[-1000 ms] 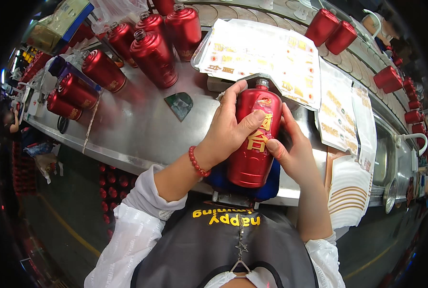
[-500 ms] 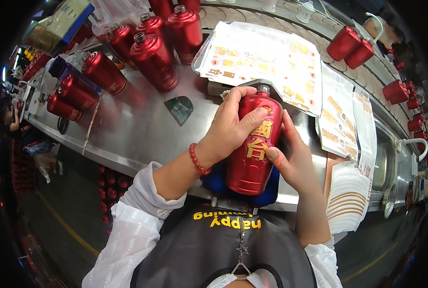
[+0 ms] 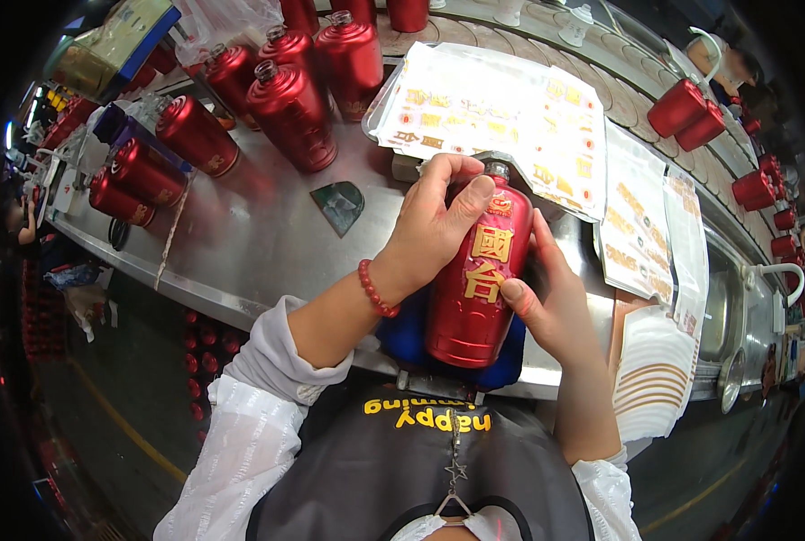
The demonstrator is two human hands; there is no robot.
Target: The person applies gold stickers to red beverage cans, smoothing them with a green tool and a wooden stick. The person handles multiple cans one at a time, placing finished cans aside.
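Note:
Between my hands lies a glossy red bottle (image 3: pixel 464 316) with raised gold characters on its front and a bare glass neck at the far end. My left hand (image 3: pixel 438 216) is wrapped round its upper left side, the thumb resting on the shoulder near a small gold emblem. On the lower right side my right hand (image 3: pixel 551 293) grips it, thumb at the edge of the lower character. Under the bottle's base is a dark blue pad (image 3: pixel 407 335). Just beyond the neck lie white sheets (image 3: pixel 488 99) carrying gold and red stickers.
Several red bottles (image 3: pixel 294 117) stand or lie on the steel table (image 3: pixel 249 234) at the left. A dark green flat piece (image 3: pixel 338 206) lies near them. More sticker sheets (image 3: pixel 637 216) hang at the right. Behind runs a conveyor (image 3: pixel 519 45) with red bottles (image 3: pixel 686 114).
My left thumb has slid up from the upper character toward the bottle's shoulder, uncovering the emblem and character. Bottles on the conveyor have shifted right.

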